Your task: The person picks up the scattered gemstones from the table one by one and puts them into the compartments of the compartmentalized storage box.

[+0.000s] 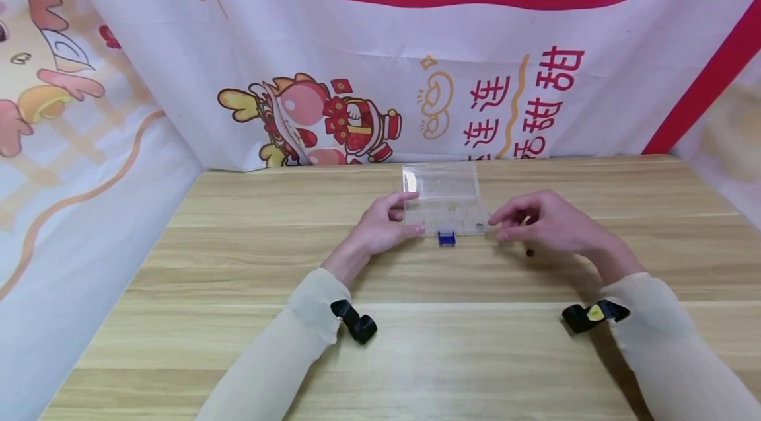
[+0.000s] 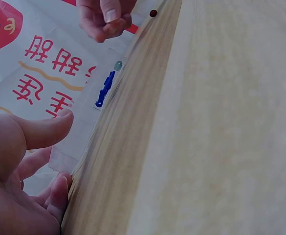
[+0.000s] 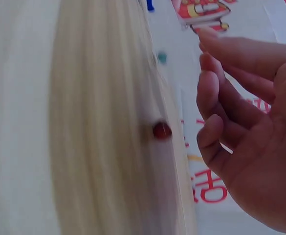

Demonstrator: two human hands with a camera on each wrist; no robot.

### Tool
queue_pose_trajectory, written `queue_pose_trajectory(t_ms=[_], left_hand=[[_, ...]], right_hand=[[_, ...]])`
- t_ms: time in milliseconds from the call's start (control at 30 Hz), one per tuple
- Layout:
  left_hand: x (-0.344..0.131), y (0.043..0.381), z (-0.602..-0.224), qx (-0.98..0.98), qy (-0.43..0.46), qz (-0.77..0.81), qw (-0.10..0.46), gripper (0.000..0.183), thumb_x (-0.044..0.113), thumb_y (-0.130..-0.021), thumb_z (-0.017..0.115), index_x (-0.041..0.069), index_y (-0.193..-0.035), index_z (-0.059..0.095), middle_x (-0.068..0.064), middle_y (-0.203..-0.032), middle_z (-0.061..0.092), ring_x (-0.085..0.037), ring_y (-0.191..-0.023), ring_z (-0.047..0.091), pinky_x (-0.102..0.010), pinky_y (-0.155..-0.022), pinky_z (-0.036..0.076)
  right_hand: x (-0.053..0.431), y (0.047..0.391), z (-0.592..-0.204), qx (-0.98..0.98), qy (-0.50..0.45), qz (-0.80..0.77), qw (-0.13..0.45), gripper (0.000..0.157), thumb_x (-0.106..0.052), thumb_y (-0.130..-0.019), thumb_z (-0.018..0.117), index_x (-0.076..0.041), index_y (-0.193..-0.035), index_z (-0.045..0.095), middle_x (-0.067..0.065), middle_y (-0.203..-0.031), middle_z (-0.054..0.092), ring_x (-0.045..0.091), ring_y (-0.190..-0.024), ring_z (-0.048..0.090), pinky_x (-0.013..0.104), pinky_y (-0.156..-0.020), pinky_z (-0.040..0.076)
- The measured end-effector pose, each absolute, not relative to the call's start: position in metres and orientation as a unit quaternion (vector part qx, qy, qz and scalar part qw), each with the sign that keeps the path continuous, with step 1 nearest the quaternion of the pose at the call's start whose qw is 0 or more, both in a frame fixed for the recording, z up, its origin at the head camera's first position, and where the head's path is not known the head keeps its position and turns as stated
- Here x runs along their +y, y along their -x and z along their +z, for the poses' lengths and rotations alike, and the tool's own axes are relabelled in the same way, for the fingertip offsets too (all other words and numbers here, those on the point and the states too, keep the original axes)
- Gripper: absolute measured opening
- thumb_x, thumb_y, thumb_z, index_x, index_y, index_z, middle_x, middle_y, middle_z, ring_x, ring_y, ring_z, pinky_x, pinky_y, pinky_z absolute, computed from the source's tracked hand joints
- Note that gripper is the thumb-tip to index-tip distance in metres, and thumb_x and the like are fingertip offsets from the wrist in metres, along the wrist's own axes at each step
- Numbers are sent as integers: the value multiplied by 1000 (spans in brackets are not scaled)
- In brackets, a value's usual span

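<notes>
A clear plastic box lies on the table with its transparent lid raised at the back. My left hand holds the box's left end, thumb by the front corner and fingers along the side. A blue latch hangs at the front edge. Inside the front right part of the box is a small teal bead. Just off the right end hovers my right hand, fingers loosely bent, nothing visible between them. A dark red bead rests on the table below this hand.
The wooden table runs back to a printed cloth hanging behind the box. Another cloth hangs along the left side. Each sleeved wrist wears a black camera strap.
</notes>
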State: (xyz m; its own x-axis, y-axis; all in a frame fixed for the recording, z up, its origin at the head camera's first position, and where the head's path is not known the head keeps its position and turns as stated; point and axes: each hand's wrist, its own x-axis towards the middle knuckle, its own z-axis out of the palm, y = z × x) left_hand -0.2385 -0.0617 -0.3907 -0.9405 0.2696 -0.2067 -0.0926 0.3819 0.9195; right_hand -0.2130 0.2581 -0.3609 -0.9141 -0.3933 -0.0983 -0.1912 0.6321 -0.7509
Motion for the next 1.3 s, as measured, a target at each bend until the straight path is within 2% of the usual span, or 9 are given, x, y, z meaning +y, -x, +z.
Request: queue_pose_trajectory(t_ms=[167,467,733,1033,1300], left_hand=[[-61,239,-391,815,-53,553,165,74,16,-87,86,33,-152,56,-5,-131,62,-24,-121,56,-45,-108,48],[-62,238,-391,814,-49,555,166,74,15,-87,86,32,-153,56,-5,-130,63,-24,-120,58,-43,-106,49],[-61,239,-391,817,-55,551,161,74,16,-87,87,32,-152,57,-5,-132,61,-24,-120,56,-43,-107,48],[-60,239,-390,820,-49,548,161,74,16,-87,86,33,-152,56,-3,-132,59,-24,-121,54,-44,-108,46],[-60,239,-390,816,-48,552,166,75,15,-87,86,32,-153,55,-3,-131,61,-24,-121,56,-44,-108,47]], right_hand=[[278,217,-364,886,170,-396,173,26,-21,-93,83,-14,-118,79,8,-105,77,20,-90,67,27,-78,58],[300,222,-371,874,172,-395,226,32,-22,-92,83,-17,-123,79,8,-107,76,21,-96,65,24,-87,53],[311,220,-372,861,179,-399,259,32,-19,-89,85,-12,-120,78,11,-103,74,21,-92,65,25,-83,55],[308,220,-371,871,173,-375,266,22,-19,-89,85,-12,-110,80,10,-97,71,20,-88,62,25,-80,52],[301,219,-369,888,163,-353,247,18,-20,-91,84,-17,-108,81,7,-97,74,21,-89,62,25,-80,52]])
